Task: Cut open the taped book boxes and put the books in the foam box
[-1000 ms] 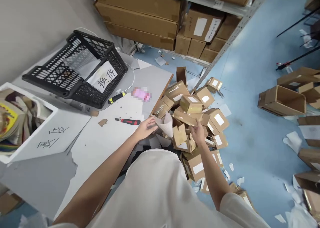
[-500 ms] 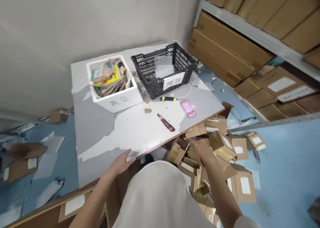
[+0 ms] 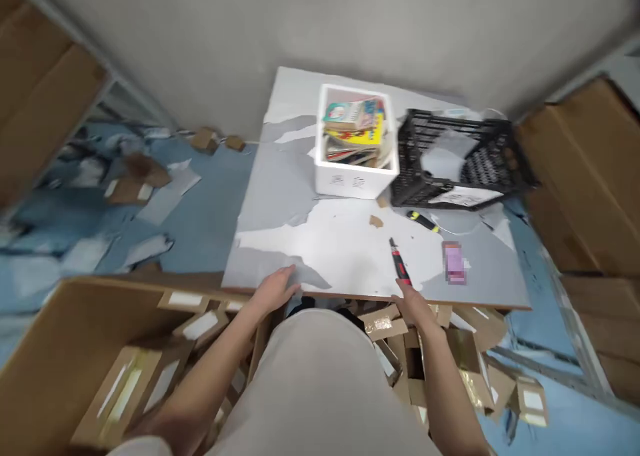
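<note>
My left hand (image 3: pixel 276 291) rests on the near edge of the table, fingers spread, with nothing in it. At the same edge, my right hand (image 3: pixel 414 304) has its fingers apart, the fingertips at the handle end of a red and black utility knife (image 3: pixel 400 264). That knife lies on the tabletop (image 3: pixel 345 256), its tip pointing away from me; whether the fingers touch it is hard to tell. Farther back is a black and yellow utility knife (image 3: pixel 423 221). A pixelated pink item (image 3: pixel 454 263) lies to the right.
A white foam box (image 3: pixel 350 179) full of books and a black plastic crate (image 3: pixel 465 196) with a pale sheet inside stand on the table. Opened cardboard boxes (image 3: pixel 465 349) pile up below at right. A large carton (image 3: pixel 45 349) holding smaller boxes is at left.
My view has turned left, so the table sits farther right in the picture. My right hand has come up from below the table edge to the red and black knife.
</note>
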Available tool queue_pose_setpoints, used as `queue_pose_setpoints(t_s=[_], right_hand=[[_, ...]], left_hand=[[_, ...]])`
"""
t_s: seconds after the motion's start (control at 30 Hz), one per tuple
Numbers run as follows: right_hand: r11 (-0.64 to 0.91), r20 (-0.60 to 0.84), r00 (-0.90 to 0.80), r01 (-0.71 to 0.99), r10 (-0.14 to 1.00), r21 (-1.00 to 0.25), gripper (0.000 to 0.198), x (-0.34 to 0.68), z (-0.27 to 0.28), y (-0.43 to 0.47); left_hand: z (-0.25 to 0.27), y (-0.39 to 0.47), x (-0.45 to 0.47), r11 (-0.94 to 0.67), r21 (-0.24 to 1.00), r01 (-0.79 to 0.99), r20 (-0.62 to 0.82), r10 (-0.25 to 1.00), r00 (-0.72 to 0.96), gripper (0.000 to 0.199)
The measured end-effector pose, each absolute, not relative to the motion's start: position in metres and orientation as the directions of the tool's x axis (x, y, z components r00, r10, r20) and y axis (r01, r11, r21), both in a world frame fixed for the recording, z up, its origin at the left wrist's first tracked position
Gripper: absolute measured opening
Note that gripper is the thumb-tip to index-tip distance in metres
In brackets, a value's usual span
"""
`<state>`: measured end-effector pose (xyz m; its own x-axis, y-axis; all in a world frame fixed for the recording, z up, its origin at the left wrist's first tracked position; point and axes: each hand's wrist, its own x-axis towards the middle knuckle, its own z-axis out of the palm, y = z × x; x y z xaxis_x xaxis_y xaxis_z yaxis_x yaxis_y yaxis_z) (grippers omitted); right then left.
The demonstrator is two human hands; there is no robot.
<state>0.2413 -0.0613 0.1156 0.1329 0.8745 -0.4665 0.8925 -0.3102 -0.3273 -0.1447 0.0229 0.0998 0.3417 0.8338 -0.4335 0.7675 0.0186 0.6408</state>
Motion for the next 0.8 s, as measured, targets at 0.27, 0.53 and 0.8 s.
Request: queue_pose_setpoints(t_s=[0.27, 0.53, 0.8], right_hand=[[0.191, -0.198, -0.377, 0.775, 0.905, -0.603, 0.047, 0.138, 0.089, 0.030], [0.844, -0.225, -0.973, 0.168, 0.058, -0.509, 0.051, -0.056, 0.077, 0.080], [0.889, -0.342, -0.901, -0.094, -0.267, -0.448, 0.046, -0.192, 0.069, 0.024]], left_hand=[[0.089, -0.048, -0.203, 0.448, 0.741, 0.500, -0.375, 0.894, -0.245, 0.046], [0.109, -0.267, -0.248, 0.974, 0.084, 0.212, -0.656, 0.214, -0.723, 0.068], [0.087, -0.380, -0.251, 0.947, 0.253, -0.197, -0.679, 0.029, -0.734, 0.084]])
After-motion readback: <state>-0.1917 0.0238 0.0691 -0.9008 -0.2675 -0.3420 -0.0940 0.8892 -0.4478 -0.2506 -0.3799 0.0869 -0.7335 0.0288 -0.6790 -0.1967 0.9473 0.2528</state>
